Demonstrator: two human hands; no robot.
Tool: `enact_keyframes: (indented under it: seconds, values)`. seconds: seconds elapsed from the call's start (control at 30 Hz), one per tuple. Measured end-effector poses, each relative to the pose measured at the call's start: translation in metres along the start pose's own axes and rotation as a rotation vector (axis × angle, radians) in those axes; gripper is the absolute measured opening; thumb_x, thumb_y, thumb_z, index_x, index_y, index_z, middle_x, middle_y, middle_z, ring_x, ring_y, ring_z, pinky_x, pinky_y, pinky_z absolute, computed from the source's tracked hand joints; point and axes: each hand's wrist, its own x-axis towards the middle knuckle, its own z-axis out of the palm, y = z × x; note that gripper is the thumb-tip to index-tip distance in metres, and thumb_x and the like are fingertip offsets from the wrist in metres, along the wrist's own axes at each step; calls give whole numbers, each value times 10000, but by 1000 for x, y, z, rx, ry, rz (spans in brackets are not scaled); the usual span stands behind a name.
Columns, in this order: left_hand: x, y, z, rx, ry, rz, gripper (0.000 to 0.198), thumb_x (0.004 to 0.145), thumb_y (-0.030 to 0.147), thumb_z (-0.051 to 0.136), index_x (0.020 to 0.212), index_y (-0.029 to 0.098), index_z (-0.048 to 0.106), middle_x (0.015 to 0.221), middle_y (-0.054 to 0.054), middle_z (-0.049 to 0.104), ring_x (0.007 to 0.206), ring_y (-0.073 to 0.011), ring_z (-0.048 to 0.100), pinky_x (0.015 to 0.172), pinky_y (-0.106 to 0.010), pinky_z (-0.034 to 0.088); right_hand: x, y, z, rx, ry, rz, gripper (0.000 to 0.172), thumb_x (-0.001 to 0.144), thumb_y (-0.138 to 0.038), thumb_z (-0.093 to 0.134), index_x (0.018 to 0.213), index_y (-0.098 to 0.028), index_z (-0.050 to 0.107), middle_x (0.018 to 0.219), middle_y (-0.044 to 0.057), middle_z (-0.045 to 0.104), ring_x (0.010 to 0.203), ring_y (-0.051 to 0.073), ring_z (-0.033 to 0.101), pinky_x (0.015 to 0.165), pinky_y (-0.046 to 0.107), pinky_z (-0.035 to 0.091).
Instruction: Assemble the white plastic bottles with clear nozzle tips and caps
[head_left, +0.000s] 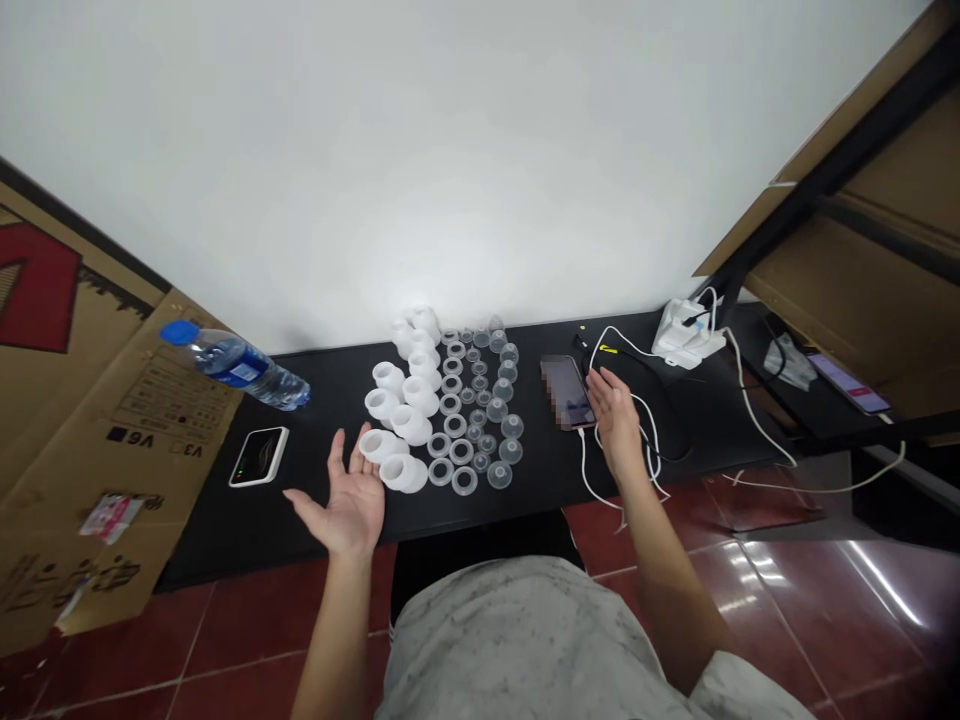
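Observation:
My left hand [349,500] lies palm up with its fingers spread, holding nothing, just beside the nearest white bottles. Several small white plastic bottles [411,424] stand or lean in two uneven columns on the black table [315,535]. Right of them run columns of translucent rings [451,404], small clear plugs [479,383] and clear domed caps [506,371]. My right hand [616,418] is held with fingers stretched out, at the right edge of a smartphone [568,392]; whether it touches the phone I cannot tell.
A water bottle [244,370] with a blue cap and a small white device [259,457] are at the left, near a cardboard box [82,430]. White cables [589,470] lead toward a power strip [686,333]. Another phone [847,378] lies far right.

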Motion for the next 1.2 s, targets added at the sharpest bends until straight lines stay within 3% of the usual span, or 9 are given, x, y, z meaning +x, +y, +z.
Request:
enact_keyframes:
  seconds: [0.17, 0.37, 0.5, 0.63, 0.73, 0.93, 1.2]
  values:
    - [-1, 1, 2, 23, 21, -2, 1044, 839, 989, 376, 1545, 246, 578, 1534, -169, 628, 1558, -370, 440, 1342, -566, 195, 8, -9, -29, -196, -52, 2, 622, 1010, -706, 609, 1518, -348, 577, 1526, 85, 659, 1361, 361, 663, 1290, 613, 330]
    - [-1, 2, 3, 42, 23, 1, 1011, 842, 978, 394, 1527, 260, 592, 1519, -153, 639, 1548, -369, 449, 1330, -564, 227, 5, -8, -20, -291, -116, 36, 646, 1008, -715, 602, 1562, -390, 532, 1585, 66, 613, 1386, 369, 643, 1259, 587, 377]
    - [-2, 2, 3, 37, 26, 5, 1017, 826, 974, 445, 1528, 252, 589, 1521, -158, 634, 1549, -374, 443, 1319, -541, 269, 7, -7, -14, -214, -82, 23, 649, 995, -715, 627, 1542, -376, 551, 1594, 64, 604, 1430, 361, 602, 1300, 581, 314]
    - [-1, 2, 2, 18, 29, -3, 1030, 817, 973, 465, 1531, 240, 585, 1532, -171, 622, 1553, -381, 432, 1317, -545, 273, -5, -2, 0, -103, -93, 12, 648, 990, -757, 598, 1495, -351, 588, 1562, 64, 632, 1515, 329, 519, 1329, 547, 281]
    - [-1, 1, 1, 9, 22, 1, 1023, 812, 966, 491, 1529, 242, 586, 1546, -164, 611, 1561, -382, 421, 1317, -538, 281, -25, 12, 22, 12, -124, 74, 617, 990, -774, 575, 1432, -348, 635, 1534, 61, 657, 1545, 313, 483, 1339, 535, 271]
    - [0, 0, -2, 6, 9, 7, 1010, 827, 974, 449, 1517, 252, 599, 1552, -165, 609, 1563, -379, 432, 1323, -554, 268, -53, 46, 65, 133, -60, 168, 573, 1012, -750, 533, 1402, -348, 655, 1592, 31, 603, 1589, 253, 418, 1371, 504, 194]
    - [1, -1, -2, 18, 29, 21, 1019, 848, 979, 393, 1530, 248, 591, 1526, -175, 631, 1529, -371, 481, 1319, -554, 264, -45, 52, 71, 139, -151, 171, 532, 988, -698, 632, 1371, -333, 683, 1531, 58, 661, 1525, 285, 517, 1329, 537, 307]
